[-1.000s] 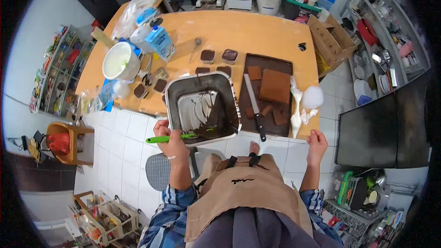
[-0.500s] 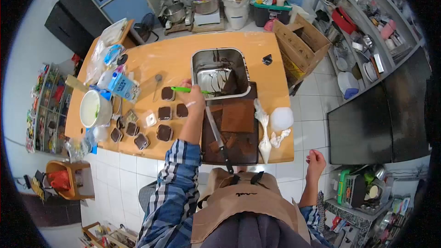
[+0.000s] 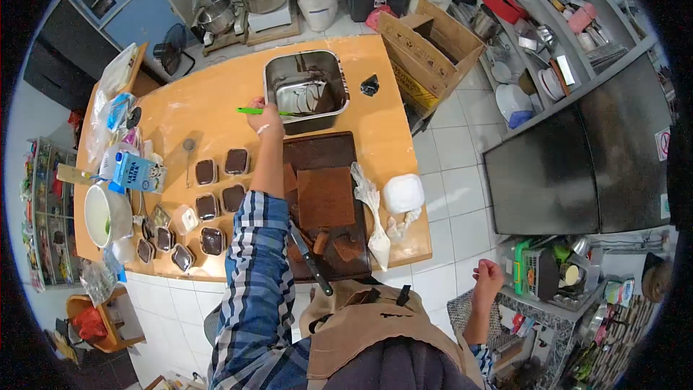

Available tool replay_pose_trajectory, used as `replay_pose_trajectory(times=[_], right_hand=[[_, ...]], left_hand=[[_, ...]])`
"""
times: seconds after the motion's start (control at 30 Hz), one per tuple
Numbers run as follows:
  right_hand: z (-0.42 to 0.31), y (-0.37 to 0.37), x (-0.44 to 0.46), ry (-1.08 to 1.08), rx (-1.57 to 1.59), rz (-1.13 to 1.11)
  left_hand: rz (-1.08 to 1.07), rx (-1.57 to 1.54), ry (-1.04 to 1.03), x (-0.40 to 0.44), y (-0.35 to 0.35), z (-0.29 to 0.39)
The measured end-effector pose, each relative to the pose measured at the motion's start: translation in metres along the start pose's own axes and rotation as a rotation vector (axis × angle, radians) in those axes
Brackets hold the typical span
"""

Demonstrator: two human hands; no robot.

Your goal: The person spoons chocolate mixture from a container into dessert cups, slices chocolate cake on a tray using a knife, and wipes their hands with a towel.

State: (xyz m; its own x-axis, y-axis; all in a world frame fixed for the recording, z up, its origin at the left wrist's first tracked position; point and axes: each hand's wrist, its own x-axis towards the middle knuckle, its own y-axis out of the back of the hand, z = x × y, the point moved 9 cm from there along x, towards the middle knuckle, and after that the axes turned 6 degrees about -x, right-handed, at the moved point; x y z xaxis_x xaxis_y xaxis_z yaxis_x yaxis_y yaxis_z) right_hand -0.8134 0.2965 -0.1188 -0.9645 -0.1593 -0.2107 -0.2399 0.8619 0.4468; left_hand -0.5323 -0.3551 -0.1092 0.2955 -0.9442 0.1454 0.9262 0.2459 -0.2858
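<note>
My left hand [image 3: 266,121] is closed around the handle of a green spatula [image 3: 249,110], whose far end reaches over the near left rim of a deep metal pan [image 3: 294,127]. Dark chocolate is smeared inside that pan. Nearer me, a brown sheet of cake [image 3: 326,198] lies on a dark tray [image 3: 328,144] with cut pieces beside it. A black-handled knife [image 3: 317,274] rests across the tray's front edge; my left sleeve hides part of its blade. Off the table to the right, my right hand [image 3: 489,282] hangs with curled fingers and no visible object in it.
Several small chocolate-filled cups [image 3: 206,207] stand left of my arm. A filled piping bag [image 3: 375,227] and a white container [image 3: 403,193] lie right of the tray. A white bucket [image 3: 108,215] and a milk carton [image 3: 139,172] stand at the left; a cardboard box [image 3: 426,58] stands behind right.
My view has turned, so the table sits further left. The pan now appears a little further from the tray. My left hand still holds the spatula at its rim.
</note>
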Motion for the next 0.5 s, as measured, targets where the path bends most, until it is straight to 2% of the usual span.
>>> replay_pose_trajectory(times=[0.3, 0.4, 0.43, 0.5], right_hand=[[-0.013, -0.015, -0.009, 0.023, -0.090, -0.058], [-0.012, -0.023, -0.011, 0.000, -0.106, -0.072], [-0.015, -0.027, -0.012, 0.015, -0.107, -0.093], [-0.021, -0.033, -0.015, 0.041, -0.114, -0.133]], left_hand=[[-0.124, -0.072, 0.135, 0.005, 0.011, -0.031], [-0.123, 0.037, 0.236, -0.001, 0.022, -0.033], [-0.038, 0.169, 0.207, -0.001, 0.027, -0.031], [-0.187, 0.299, 0.176, -0.001, 0.020, -0.021]])
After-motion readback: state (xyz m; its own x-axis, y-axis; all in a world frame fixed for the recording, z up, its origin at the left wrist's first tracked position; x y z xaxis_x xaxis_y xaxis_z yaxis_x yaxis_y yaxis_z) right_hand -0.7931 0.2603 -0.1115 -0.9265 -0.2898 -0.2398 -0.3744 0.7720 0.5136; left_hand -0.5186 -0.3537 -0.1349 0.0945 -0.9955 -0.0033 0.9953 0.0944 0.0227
